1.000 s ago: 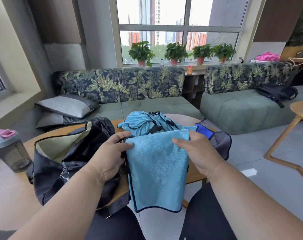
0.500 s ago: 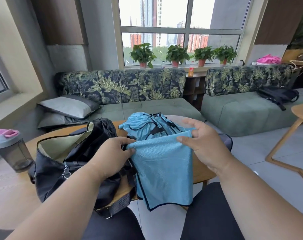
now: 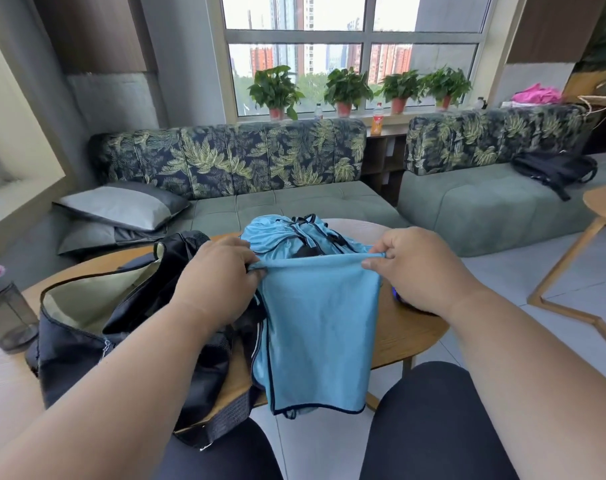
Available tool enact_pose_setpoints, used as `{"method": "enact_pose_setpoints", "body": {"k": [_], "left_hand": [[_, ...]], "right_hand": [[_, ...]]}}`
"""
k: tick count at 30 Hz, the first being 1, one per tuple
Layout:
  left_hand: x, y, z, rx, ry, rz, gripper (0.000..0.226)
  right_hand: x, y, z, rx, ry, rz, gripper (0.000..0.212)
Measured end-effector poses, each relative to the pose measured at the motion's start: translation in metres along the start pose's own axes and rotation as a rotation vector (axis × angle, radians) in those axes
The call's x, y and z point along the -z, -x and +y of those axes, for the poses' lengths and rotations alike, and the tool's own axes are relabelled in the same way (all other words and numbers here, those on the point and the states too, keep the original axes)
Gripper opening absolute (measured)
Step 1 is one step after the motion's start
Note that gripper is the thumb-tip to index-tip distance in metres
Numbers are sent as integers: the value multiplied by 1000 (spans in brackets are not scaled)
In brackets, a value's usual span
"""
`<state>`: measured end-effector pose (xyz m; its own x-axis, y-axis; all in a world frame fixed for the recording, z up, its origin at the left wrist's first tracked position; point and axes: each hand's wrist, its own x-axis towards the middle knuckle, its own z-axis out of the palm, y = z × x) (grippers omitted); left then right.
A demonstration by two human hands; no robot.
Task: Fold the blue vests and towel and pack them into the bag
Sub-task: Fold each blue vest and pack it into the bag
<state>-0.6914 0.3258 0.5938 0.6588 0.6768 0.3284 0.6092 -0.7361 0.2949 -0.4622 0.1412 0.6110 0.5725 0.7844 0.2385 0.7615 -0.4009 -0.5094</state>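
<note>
A person seated at a round wooden table (image 3: 409,334) holds a light blue towel (image 3: 320,334) up by its top edge, which runs taut and level from hand to hand, while the doubled cloth hangs straight down over the table's near rim to a dark-piped hem between the knees. The left hand (image 3: 213,282) pinches the left corner, fingers curled over the fabric; the right hand (image 3: 412,268) pinches the right corner between thumb and forefinger.

The open black bag (image 3: 86,341), its pale lining showing, lies just left of the left hand, so that hand is the nearer one, and the towel would have to travel sideways and leftward to reach the opening. The bag's dark flap and straps crowd the space under the left wrist and could snag the cloth.

Just beyond the towel, a heap of blue vests (image 3: 287,237) with black trim sits unfolded on the table. A dark object with a blue edge (image 3: 396,294) peeks out under the right hand; what it is cannot be told.

At far left stands a smoky bottle (image 3: 3,320) with a pink lid. Behind are a leaf-print sofa (image 3: 232,157) and potted plants (image 3: 346,88) on the windowsill.
</note>
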Motion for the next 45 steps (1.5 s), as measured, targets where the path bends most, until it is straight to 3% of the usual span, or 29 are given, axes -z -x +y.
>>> {"method": "enact_pose_setpoints", "body": {"k": [5, 12, 15, 18, 21, 25, 40, 45], "left_hand": [[18, -61, 12, 14, -11, 21, 24], [45, -96, 17, -123, 118, 537, 15], [25, -68, 2, -183, 30, 613, 17], [-29, -17, -26, -212, -32, 484, 15], [-80, 45, -54, -216, 41, 216, 22], [-110, 106, -77, -232, 38, -45, 10], [-97, 150, -69, -211, 142, -97, 15], [-85, 149, -62, -123, 254, -134, 17]], "right_hand": [[16, -52, -4, 40, -39, 172, 17], [53, -77, -12, 212, -200, 477, 7], [27, -54, 0, 234, -269, 417, 11], [-27, -15, 24, 172, -277, 149, 15], [-79, 28, 56, 37, -279, -161, 15], [-108, 67, 82, -28, -305, -457, 21], [-72, 113, 65, -16, -359, -445, 13], [-69, 118, 67, -9, -419, -459, 13]]}}
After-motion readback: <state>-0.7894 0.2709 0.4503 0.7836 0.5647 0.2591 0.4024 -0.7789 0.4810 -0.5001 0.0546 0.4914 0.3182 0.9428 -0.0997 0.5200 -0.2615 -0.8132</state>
